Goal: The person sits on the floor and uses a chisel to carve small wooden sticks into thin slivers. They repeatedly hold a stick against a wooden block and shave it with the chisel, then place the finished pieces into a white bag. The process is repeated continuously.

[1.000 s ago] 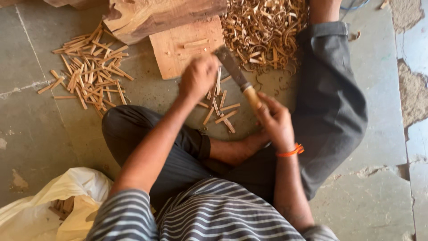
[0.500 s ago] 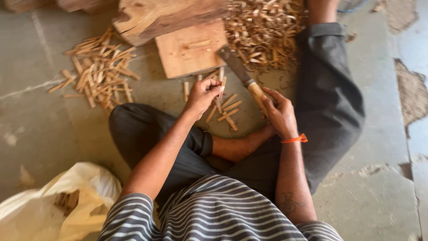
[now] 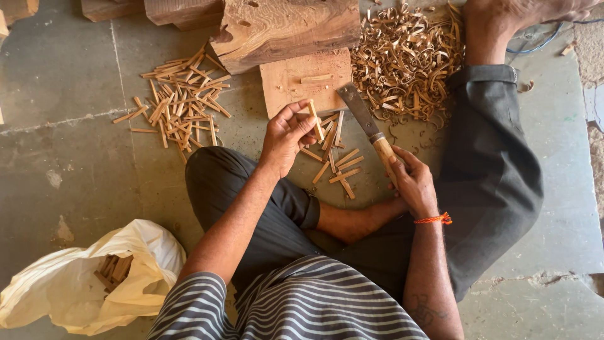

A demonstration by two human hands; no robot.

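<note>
Head view, sole cam.
- Left hand (image 3: 286,135): fingers pinched shut on thin wood stick (image 3: 315,121), held upright just above small wooden block (image 3: 306,82).
- Right hand (image 3: 410,182): fist closed round wooden handle of broad-blade knife (image 3: 360,112), blade pointing twd block.
- Stick: prob. light, stiff, snaps easily; best gripped at lower end, away from blade.
- Loose sticks (image 3: 333,164) on floor btwn hands; bigger stick pile (image 3: 179,104) left; shavings (image 3: 406,63) right; pale bag (image 3: 94,280) near left knee.
</note>
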